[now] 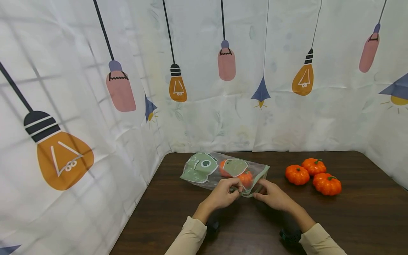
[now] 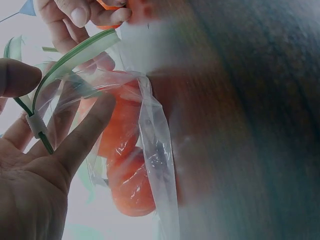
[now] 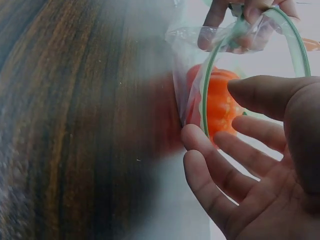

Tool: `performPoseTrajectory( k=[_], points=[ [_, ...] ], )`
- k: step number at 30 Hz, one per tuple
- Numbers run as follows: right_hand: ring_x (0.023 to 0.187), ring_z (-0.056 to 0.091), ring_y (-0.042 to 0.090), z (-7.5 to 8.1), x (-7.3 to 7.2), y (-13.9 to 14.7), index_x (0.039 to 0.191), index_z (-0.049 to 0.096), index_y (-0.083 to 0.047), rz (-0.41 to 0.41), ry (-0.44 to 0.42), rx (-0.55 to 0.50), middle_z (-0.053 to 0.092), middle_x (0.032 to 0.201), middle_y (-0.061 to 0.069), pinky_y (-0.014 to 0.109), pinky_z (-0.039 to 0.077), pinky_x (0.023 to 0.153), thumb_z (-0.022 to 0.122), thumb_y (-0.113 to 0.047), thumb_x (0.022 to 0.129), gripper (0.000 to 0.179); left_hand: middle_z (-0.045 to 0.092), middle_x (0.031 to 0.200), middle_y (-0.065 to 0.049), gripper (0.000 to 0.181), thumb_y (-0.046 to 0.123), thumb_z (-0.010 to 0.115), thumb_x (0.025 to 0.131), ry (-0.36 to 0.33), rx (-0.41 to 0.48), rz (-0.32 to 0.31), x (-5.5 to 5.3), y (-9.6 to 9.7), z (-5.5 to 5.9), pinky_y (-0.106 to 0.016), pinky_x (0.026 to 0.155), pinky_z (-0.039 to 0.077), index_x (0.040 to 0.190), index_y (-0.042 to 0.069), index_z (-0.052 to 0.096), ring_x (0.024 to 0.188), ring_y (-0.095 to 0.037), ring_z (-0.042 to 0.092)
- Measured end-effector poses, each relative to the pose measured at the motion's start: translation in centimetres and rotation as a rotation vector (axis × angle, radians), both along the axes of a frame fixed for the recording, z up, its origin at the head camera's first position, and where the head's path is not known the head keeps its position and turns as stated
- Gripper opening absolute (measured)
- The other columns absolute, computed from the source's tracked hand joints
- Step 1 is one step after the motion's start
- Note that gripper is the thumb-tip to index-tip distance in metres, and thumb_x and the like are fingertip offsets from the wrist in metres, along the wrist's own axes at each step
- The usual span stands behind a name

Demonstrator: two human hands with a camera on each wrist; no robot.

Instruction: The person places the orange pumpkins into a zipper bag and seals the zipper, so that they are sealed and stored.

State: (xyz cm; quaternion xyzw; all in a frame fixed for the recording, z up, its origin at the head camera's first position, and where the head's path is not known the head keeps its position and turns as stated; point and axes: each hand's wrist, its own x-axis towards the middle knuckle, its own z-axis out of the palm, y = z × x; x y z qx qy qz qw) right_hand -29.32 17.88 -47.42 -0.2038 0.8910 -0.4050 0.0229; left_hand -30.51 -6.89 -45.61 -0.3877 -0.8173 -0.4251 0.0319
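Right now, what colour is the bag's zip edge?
The zip edge is pale green with a darker line, clearest from the right wrist.

no readable text, no legible labels

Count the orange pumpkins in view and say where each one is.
5. On the table, right of the bag: left pumpkin, back pumpkin, front pumpkin. In the bag: nearer pumpkin, farther pumpkin. Its print may hide more.

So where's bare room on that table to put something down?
Bare: the table right of the loose pumpkins, and left of the left sleeve. Crowded: around the bag, with left hand and right hand at its mouth.
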Motion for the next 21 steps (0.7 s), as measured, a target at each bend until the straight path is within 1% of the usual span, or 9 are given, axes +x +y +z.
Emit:
performPoseTrajectory(
  k=[4, 10, 12, 15, 21],
  points=[
    [0.091, 0.066, 0.016, 0.1, -0.1, 0.4, 0.131, 0.060, -0.011, -0.010, 0.004, 0.006, 0.070, 0.114, 0.007, 0.030, 0.053, 0.072, 0.072, -0.029, 0.096, 0.041, 0.062, 0.083, 0.000, 0.019, -0.005, 0.060, 0.088, -0.004, -0.002, 0.000, -0.1, 0.0, -0.1, -0.018, 0.072, 0.047, 0.086, 0.013, 0.061, 0.077, -0.003, 0.054],
    [0.093, 0.069, 0.015, 0.4, -0.3, 1.2, 0.123, 0.065, -0.011, -0.054, 0.029, -0.007, 0.071, 0.118, 0.008, 0.031, 0.056, 0.075, 0.071, -0.029, 0.097, 0.032, 0.062, 0.083, -0.001, 0.019, -0.006, 0.058, 0.087, -0.001, -0.001, -0.001, -0.2, -0.1, -0.2, -0.017, 0.071, 0.047, 0.086, 0.013, 0.061, 0.076, -0.002, 0.054],
    [0.092, 0.068, 0.015, 0.7, -0.3, 1.6, 0.122, 0.066, -0.011, -0.070, 0.037, -0.007, 0.072, 0.118, 0.008, 0.031, 0.056, 0.075, 0.070, -0.028, 0.097, 0.030, 0.062, 0.083, -0.001, 0.019, -0.006, 0.058, 0.087, 0.002, -0.001, -0.001, -0.2, -0.1, -0.3, -0.017, 0.073, 0.048, 0.086, 0.013, 0.061, 0.076, -0.002, 0.055],
    [0.091, 0.066, 0.015, 1.2, -0.3, 2.1, 0.121, 0.066, -0.011, -0.102, 0.035, -0.011, 0.072, 0.116, 0.007, 0.032, 0.054, 0.073, 0.069, -0.028, 0.098, 0.029, 0.062, 0.083, -0.001, 0.019, -0.006, 0.058, 0.087, 0.002, -0.004, 0.005, -0.2, -0.2, -0.3, -0.017, 0.074, 0.047, 0.086, 0.013, 0.061, 0.077, -0.001, 0.055],
    [0.096, 0.067, 0.020, 2.0, -0.4, 3.3, 0.124, 0.065, -0.007, -0.158, 0.042, -0.033, 0.071, 0.118, 0.011, 0.034, 0.055, 0.076, 0.066, -0.023, 0.100, 0.029, 0.062, 0.083, -0.001, 0.019, -0.007, 0.057, 0.086, -0.002, -0.004, 0.012, -0.2, -0.2, -0.2, -0.017, 0.074, 0.048, 0.085, 0.012, 0.061, 0.079, -0.002, 0.055]
  ],
)
